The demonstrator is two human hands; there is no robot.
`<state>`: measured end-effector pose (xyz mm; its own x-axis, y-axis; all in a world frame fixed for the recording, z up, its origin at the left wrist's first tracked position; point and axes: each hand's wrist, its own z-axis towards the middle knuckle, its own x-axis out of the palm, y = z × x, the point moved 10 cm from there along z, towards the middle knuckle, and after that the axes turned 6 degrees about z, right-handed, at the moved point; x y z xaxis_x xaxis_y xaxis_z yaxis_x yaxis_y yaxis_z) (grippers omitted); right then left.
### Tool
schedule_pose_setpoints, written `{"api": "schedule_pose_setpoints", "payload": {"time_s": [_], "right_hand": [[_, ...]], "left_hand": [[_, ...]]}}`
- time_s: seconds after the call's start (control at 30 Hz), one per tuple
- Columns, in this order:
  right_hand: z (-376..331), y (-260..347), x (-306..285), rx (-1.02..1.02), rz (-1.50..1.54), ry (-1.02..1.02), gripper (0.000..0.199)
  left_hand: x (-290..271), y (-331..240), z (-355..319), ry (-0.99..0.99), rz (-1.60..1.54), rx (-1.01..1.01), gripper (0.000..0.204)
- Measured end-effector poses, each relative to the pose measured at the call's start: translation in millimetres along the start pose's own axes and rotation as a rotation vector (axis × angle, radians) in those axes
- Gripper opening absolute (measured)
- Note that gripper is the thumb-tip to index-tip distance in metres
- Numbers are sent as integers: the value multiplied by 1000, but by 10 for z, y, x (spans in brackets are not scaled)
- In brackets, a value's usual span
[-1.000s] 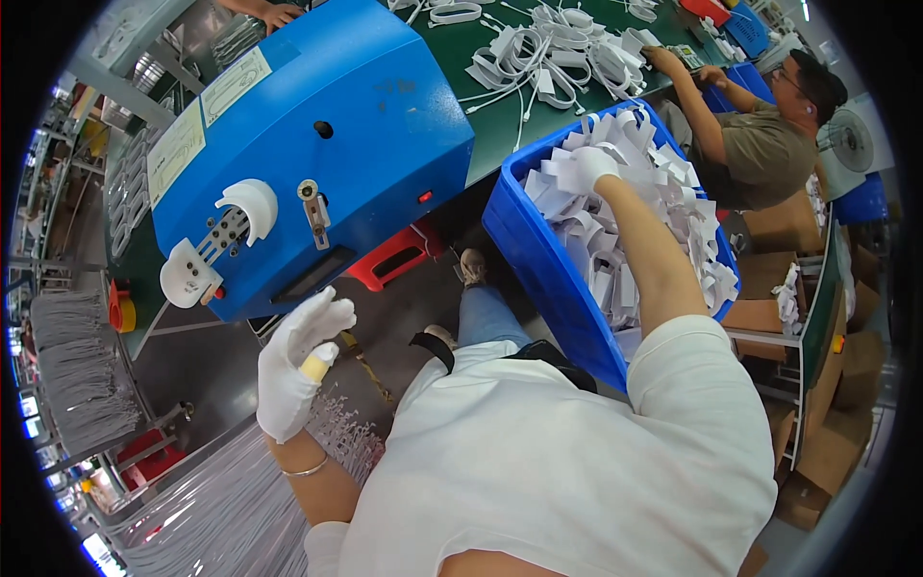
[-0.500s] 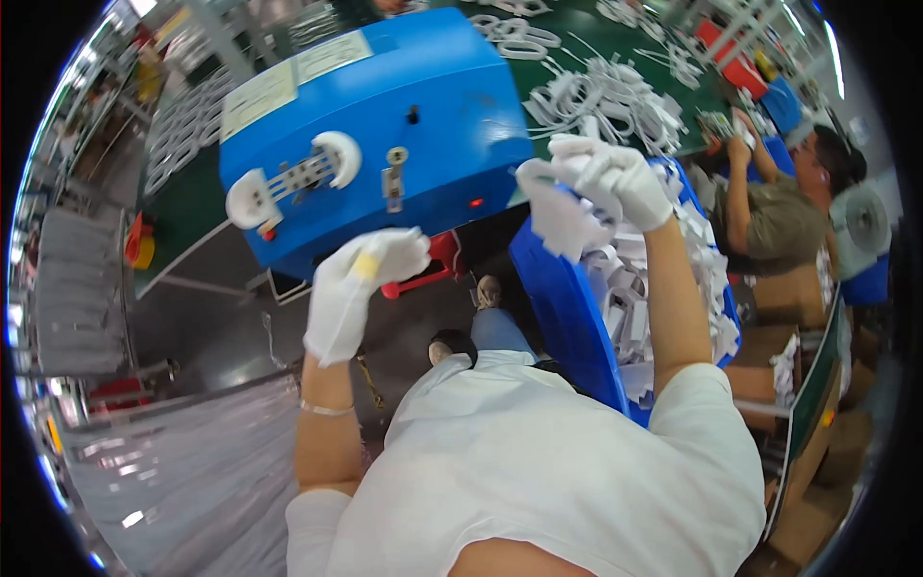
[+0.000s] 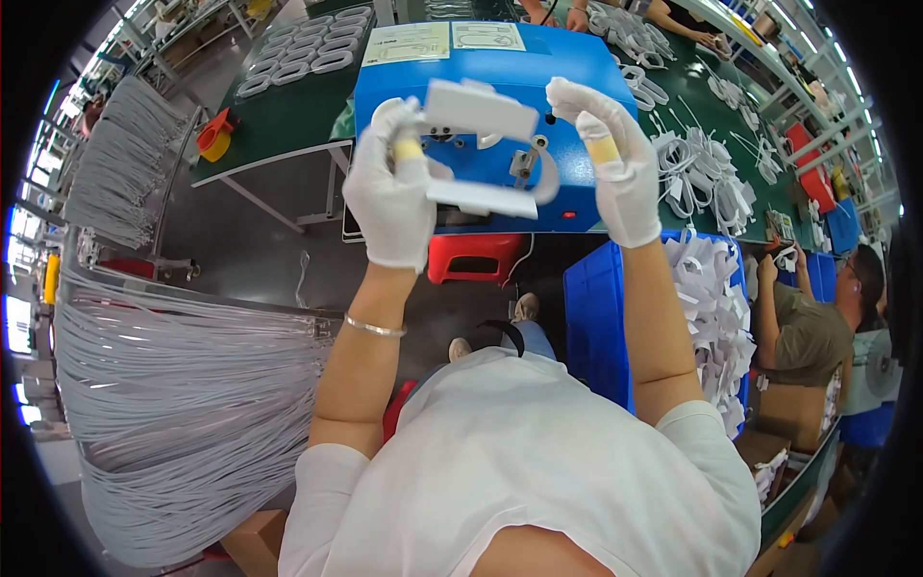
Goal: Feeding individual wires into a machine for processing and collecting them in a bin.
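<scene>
In front of the blue machine (image 3: pixel 567 62), my left hand (image 3: pixel 391 188) wears a white glove with yellow tape on a finger. It grips the left side of a white folded card piece (image 3: pixel 486 108), which has two flat panels joined by a curved strip on the right. My right hand (image 3: pixel 615 163), gloved and taped likewise, is held up just right of the piece, fingers apart and curved, holding nothing. Behind the piece, the machine's metal fitting (image 3: pixel 524 163) shows in part; the rest is hidden by the card and my left hand.
A blue bin (image 3: pixel 596 313) full of white card pieces (image 3: pixel 710 317) stands at my right. Coiled white cables (image 3: pixel 697 168) lie on the green table (image 3: pixel 274 120). A red stool (image 3: pixel 478 260) is under the machine. Long hanging cables (image 3: pixel 192 385) fill the left; a co-worker (image 3: pixel 812 317) sits at right.
The white card piece was in my right hand above the bin; now my left hand has it before the machine. My right hand has let go. The view has swung to the right.
</scene>
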<state>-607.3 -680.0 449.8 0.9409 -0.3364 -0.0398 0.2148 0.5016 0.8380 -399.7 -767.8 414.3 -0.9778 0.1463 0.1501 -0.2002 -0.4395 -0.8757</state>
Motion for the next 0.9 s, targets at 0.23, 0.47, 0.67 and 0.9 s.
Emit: {"api": "schedule_pose_setpoints", "payload": {"time_s": [0.23, 0.47, 0.67, 0.9], "right_hand": [[173, -393, 291, 39, -363, -26, 28], [227, -683, 274, 109, -127, -48, 26], [245, -853, 272, 255, -228, -5, 27], [413, -668, 352, 100, -310, 125, 37]], "left_hand": [[-179, 23, 277, -174, 486, 195, 20], [-385, 228, 403, -124, 520, 48, 20], [-344, 527, 426, -37, 316, -219, 25], [-505, 990, 149, -200, -51, -359, 47]]}}
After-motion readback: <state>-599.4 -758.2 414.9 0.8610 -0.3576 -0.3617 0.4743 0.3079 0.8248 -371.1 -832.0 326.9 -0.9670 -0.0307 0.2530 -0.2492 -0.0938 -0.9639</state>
